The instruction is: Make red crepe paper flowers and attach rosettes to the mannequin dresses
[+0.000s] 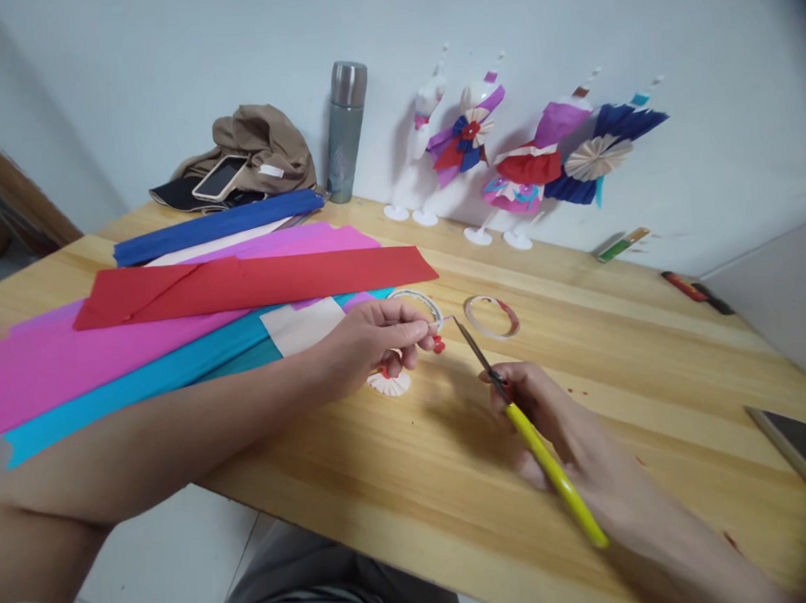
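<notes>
Pliers with a yellow handle (535, 443) are in our right hand (572, 423), up over the big wooden table (399, 465). Long sheets of paper lie on the left side, some pink (38, 360), some bright blue (155, 389), with a red sheet (258, 285) on top of the pink. At the back, by the wall, we see white stands with bright paper (528, 168) on them, and a tall gray bottle (345, 155) to their left.

Our right fingers are wrapped around the pliers. Our left hand (376, 335) is near, but our hands do not touch. Just past it lies a thin ring (512, 320). A pale folded fan (389, 386) lies on the wood below our left hand. A little red flower (439, 344) shows by our left fingertips. Smallest is a thin pale strip (449, 317), pinched by our left thumb and finger. The pliers' tips are beside its end, but it is blurry, so we can't tell if they touch.
</notes>
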Available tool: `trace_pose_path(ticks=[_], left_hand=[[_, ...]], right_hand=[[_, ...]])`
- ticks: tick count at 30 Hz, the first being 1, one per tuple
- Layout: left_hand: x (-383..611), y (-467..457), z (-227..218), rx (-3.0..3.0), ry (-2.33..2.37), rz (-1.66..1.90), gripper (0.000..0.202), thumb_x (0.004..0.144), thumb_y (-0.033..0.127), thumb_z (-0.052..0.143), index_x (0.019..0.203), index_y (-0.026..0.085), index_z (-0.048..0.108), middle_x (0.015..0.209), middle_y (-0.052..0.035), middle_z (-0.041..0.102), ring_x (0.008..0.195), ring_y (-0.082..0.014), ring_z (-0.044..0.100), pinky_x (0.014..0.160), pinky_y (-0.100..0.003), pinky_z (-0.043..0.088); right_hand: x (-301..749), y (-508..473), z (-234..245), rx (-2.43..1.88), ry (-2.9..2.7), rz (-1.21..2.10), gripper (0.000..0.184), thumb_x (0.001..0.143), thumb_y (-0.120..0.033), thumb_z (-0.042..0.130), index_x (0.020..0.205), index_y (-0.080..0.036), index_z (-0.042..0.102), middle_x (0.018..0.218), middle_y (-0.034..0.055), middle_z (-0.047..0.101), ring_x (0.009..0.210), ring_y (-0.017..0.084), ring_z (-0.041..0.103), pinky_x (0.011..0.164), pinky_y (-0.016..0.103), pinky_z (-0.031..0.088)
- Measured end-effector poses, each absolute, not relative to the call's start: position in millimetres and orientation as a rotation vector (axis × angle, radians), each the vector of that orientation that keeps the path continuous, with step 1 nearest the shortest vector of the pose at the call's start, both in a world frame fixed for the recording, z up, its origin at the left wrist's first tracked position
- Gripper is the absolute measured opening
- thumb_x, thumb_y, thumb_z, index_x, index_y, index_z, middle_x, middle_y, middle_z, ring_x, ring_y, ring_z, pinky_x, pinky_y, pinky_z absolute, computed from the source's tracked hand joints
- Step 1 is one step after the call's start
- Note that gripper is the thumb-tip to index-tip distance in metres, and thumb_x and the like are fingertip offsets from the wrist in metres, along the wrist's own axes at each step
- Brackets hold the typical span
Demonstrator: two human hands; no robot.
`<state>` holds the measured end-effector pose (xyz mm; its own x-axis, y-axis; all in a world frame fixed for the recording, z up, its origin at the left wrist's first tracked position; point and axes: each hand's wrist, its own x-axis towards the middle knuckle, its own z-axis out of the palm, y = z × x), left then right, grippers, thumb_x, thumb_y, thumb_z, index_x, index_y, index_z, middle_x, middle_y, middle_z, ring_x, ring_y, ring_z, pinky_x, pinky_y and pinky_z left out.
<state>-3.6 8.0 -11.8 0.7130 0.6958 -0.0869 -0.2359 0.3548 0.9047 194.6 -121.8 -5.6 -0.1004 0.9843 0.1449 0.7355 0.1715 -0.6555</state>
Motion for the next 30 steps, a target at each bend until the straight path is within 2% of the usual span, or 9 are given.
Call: trace_pose_path(ticks=[6,11,16,20,26,30], left_hand=[[-3,7,-11,1.116,0.503,0.560,0.008,0.074,0.020,0.065,0.074,0.013,0.060,0.054,0.0036,0.058,0.041,-0.0040,0.047,0.040,-0.017,0.031],[-3,7,-9,1.119,0.517,0.522,0.003,0.074,0.014,0.060,0.071,0.014,0.058,0.054,0.0030,0.060,0.040,-0.0048,0.048,0.040,-0.017,0.032],[-4,6,-11,1.120,0.507,0.519,0.004,0.073,0.016,0.059,0.070,0.014,0.057,0.053,0.0024,0.059,0.042,-0.0057,0.050,0.041,-0.018,0.033],[-3,6,-13,1.121,0.528,0.524,0.004,0.073,0.017,0.059,0.071,0.013,0.059,0.055,0.0011,0.059,0.046,-0.0068,0.053,0.041,-0.017,0.035],[-3,7,-12,1.087,0.498,0.501,0.012,0.071,0.021,0.065,0.076,0.011,0.064,0.067,-0.0008,0.062,0.049,-0.0056,0.055,0.041,-0.017,0.034],[-3,5,-11,1.103,0.470,0.496,0.010,0.072,0.021,0.065,0.071,0.012,0.062,0.062,-0.0002,0.060,0.047,-0.0055,0.053,0.041,-0.017,0.035]], right_hand=[[173,-110,3,-1.722,-1.998,0.420,0.035,0.069,-0.036,0.068,0.095,-0.020,0.050,0.069,-0.0013,0.050,0.057,0.016,0.047,0.053,0.029,0.043],[169,-106,0,-1.711,-2.028,0.335,0.034,0.070,-0.036,0.065,0.096,-0.019,0.051,0.072,0.0014,0.054,0.057,0.016,0.049,0.052,0.028,0.042],[169,-105,0,-1.719,-2.014,0.362,0.030,0.071,-0.036,0.064,0.092,-0.020,0.051,0.066,-0.0012,0.052,0.051,0.014,0.045,0.048,0.026,0.039],[169,-105,-2,-1.688,-2.020,0.366,0.029,0.075,-0.041,0.065,0.091,-0.021,0.052,0.060,-0.0039,0.048,0.048,0.013,0.043,0.046,0.024,0.035],[169,-104,-6,-1.666,-1.979,0.447,0.034,0.081,-0.053,0.060,0.091,-0.022,0.051,0.055,-0.0061,0.043,0.047,0.013,0.042,0.045,0.024,0.037],[178,-109,-10,-1.648,-1.962,0.490,0.034,0.081,-0.052,0.062,0.092,-0.022,0.054,0.058,-0.0049,0.046,0.049,0.012,0.043,0.046,0.024,0.038]])
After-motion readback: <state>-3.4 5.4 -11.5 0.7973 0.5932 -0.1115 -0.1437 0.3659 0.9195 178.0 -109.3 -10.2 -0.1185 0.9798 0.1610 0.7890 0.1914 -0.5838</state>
